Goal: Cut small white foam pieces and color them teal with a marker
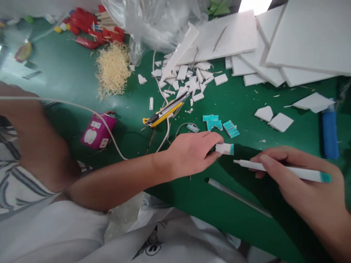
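My left hand (196,151) is closed in a pinch on a small white foam piece (223,148) whose right end is teal. In my right hand (290,171) lies a white marker pen (294,172) with a teal end, its uncapped tip pointing left at the foam piece, a short gap apart. Just beyond my left hand are foam pieces coloured teal (214,123), one of them striped (231,129). A yellow utility knife (166,110) rests on the green table (181,197) farther left.
White foam scraps (189,78) are heaped under a clear plastic bag (164,22). Foam sheets (307,36) are stacked at the back right. A metal rod (238,197) lies near the front edge. A purple box (98,131), a white cord (109,131) and toothpicks (113,69) are leftward.
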{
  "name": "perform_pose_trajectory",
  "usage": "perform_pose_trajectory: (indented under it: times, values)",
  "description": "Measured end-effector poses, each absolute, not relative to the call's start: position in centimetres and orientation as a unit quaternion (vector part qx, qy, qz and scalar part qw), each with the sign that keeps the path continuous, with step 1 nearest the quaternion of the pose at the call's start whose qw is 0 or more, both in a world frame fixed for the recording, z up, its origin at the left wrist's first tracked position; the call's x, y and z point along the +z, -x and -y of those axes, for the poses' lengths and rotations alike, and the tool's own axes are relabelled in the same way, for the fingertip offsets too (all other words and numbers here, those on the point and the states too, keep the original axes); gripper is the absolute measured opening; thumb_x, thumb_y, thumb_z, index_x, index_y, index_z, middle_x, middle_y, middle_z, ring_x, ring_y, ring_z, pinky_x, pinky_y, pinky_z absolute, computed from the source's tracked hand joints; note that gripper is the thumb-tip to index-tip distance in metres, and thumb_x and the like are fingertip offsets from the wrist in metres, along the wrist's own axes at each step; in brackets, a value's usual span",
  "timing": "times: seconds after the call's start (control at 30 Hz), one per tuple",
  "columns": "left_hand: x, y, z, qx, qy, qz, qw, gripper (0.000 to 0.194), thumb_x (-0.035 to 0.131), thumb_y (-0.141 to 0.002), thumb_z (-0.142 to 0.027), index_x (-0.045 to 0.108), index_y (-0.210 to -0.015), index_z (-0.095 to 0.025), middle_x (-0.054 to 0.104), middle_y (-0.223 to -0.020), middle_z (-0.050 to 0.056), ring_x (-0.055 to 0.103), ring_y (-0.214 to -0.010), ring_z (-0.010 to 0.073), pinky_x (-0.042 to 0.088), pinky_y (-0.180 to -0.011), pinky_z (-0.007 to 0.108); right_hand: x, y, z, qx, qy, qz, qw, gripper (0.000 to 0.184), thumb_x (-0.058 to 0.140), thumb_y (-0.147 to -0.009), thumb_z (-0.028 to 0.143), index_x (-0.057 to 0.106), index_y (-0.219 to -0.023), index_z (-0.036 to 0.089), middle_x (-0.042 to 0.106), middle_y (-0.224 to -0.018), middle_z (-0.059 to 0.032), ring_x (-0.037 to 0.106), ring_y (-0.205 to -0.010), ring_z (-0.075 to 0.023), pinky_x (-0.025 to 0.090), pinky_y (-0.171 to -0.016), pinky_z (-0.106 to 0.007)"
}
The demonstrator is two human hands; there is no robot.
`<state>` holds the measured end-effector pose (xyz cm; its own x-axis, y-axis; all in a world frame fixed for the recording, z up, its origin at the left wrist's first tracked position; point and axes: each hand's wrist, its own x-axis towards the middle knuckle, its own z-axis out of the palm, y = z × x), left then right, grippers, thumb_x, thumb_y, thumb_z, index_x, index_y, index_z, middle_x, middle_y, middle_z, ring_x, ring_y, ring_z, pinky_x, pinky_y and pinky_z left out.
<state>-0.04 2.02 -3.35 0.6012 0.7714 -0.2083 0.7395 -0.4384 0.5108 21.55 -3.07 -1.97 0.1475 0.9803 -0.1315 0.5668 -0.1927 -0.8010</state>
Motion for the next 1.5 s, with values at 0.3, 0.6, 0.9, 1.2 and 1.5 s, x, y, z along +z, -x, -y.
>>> perform_pose_trajectory:
  times: [0.3, 0.6, 0.9, 1.2, 1.5]
  values:
    - [-3.27, 0.07, -2.04, 0.025, -0.848, -0.446, 0.287, 0.020, 0.054, -0.096, -0.033, 0.061, -0.112, -0.023, 0.060, -0.072, -0.005, 0.058, -0.064, 0.0116, 0.037, -0.058, 0.023, -1.89, -21.45, 3.12, 0.355, 0.689, 0.553, 0.306, 0.025, 0.068, -0.080, 0.045, 0.069, -0.063, 0.028, 0.065, -0.056, 0.0024, 0.058, -0.051, -0.0139, 0.046, -0.048, -0.027]
    - [-3.34, 0.02, -2.05, 0.020, -0.843, -0.447, 0.299, 0.020, 0.055, -0.097, -0.032, 0.062, -0.113, -0.021, 0.058, -0.072, -0.005, 0.057, -0.065, 0.0119, 0.035, -0.060, 0.024, -1.97, -21.36, 3.12, 0.357, 0.695, 0.539, 0.315, 0.024, 0.069, -0.079, 0.047, 0.070, -0.065, 0.027, 0.066, -0.057, 0.0010, 0.060, -0.053, -0.0155, 0.048, -0.049, -0.028]
    - [-3.39, 0.13, -2.01, 0.025, -0.845, -0.444, 0.298, 0.021, 0.056, -0.096, -0.032, 0.062, -0.113, -0.022, 0.058, -0.073, -0.005, 0.056, -0.065, 0.0122, 0.034, -0.059, 0.024, -1.79, -21.26, 3.05, 0.367, 0.684, 0.551, 0.307, 0.022, 0.069, -0.078, 0.044, 0.071, -0.064, 0.028, 0.066, -0.058, 0.0019, 0.059, -0.052, -0.0144, 0.047, -0.048, -0.027]
    - [-3.31, 0.05, -2.13, 0.016, -0.848, -0.444, 0.289, 0.020, 0.056, -0.096, -0.032, 0.062, -0.113, -0.022, 0.058, -0.072, -0.005, 0.056, -0.065, 0.0118, 0.034, -0.058, 0.024, -1.78, -21.37, 3.06, 0.363, 0.685, 0.552, 0.308, 0.021, 0.070, -0.078, 0.045, 0.071, -0.065, 0.028, 0.068, -0.059, 0.0033, 0.059, -0.053, -0.0128, 0.047, -0.050, -0.025]
    - [-3.26, 0.01, -2.13, 0.013, -0.846, -0.446, 0.292, 0.020, 0.057, -0.096, -0.032, 0.061, -0.113, -0.023, 0.058, -0.072, -0.005, 0.056, -0.065, 0.0116, 0.033, -0.058, 0.024, -1.92, -21.08, 3.20, 0.346, 0.699, 0.544, 0.309, 0.022, 0.070, -0.079, 0.045, 0.071, -0.066, 0.027, 0.067, -0.060, 0.0023, 0.060, -0.054, -0.0131, 0.047, -0.051, -0.027]
